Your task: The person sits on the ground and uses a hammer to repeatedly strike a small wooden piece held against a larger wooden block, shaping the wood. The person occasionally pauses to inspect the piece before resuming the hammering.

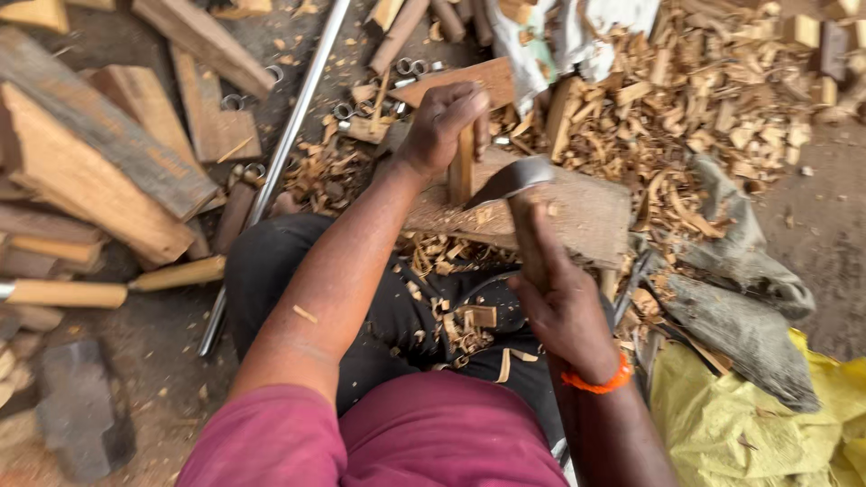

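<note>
Mid-carving: left hand [444,126] fingers wrap the upright stick [462,167] on the block [577,212]; right hand [557,293], at five o'clock, grips the adze [514,180]. Next chop likely needs careful aim.

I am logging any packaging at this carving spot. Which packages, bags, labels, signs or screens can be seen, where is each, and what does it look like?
Crumpled yellow plastic sack: bottom right, beside the right hand.
White woven sack: top centre, rumpled, partly under wood chips, beyond the left hand.
Grey cloth bags: right of the wooden block, dusty, slumped.
No labels, signs or screens visible.
</note>
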A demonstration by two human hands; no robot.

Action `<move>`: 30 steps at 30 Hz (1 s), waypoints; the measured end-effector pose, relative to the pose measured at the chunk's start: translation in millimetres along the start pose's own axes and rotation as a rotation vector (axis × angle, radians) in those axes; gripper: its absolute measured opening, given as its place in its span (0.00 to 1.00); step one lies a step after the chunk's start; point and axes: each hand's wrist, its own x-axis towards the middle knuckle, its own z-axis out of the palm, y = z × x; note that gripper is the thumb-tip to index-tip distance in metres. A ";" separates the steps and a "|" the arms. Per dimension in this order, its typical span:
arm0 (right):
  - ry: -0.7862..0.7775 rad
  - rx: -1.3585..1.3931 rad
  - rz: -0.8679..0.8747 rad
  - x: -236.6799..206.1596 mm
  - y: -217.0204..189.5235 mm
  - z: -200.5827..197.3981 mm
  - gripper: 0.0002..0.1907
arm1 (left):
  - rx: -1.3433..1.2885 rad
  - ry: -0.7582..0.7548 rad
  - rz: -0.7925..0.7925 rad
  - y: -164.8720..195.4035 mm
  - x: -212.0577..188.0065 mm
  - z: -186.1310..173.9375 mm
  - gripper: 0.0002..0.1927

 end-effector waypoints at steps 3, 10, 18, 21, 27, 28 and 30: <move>0.007 -0.153 0.432 -19.0 14.7 -6.9 0.46 | -0.081 0.119 -0.221 12.2 4.4 -0.9 0.27; 0.130 -0.135 0.224 -33.3 52.0 4.5 0.47 | -0.304 0.126 -0.221 16.5 14.4 4.5 0.30; 0.096 -0.079 0.408 -50.2 59.5 -4.8 0.49 | -0.109 0.059 -0.152 0.6 8.4 17.3 0.16; 0.085 -0.130 0.262 -40.3 48.9 -11.9 0.50 | -0.033 0.039 -0.095 1.3 5.2 28.1 0.15; 0.020 -0.011 0.021 -16.7 12.6 -64.9 0.50 | -0.017 -0.049 -0.075 3.5 7.9 42.0 0.17; 0.029 -0.037 0.168 -15.1 2.2 -78.4 0.52 | -0.029 -0.057 -0.085 3.3 9.9 41.4 0.16; 0.093 0.001 0.252 -6.3 -17.0 -94.8 0.53 | -0.053 -0.092 -0.106 1.8 17.4 39.5 0.14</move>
